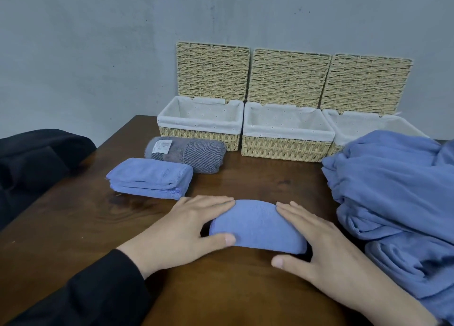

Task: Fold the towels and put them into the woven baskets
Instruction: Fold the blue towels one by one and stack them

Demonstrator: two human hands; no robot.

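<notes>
A small folded blue towel [258,226] lies on the dark wooden table [73,222] in front of me. My left hand [186,230] clasps its left end and my right hand [317,242] clasps its right end, thumbs on the near side. A second folded blue towel [149,178] lies to the left, and a grey striped folded towel [189,153] with a label sits behind it. Three woven baskets with white liners stand at the back, lids up: left [200,134], middle [285,146] and right [348,131]. All three look empty.
A heap of unfolded blue towels [393,190] covers the table's right side and hides part of the right basket. A dark garment [36,158] lies off the table's left edge. A grey wall stands behind the baskets.
</notes>
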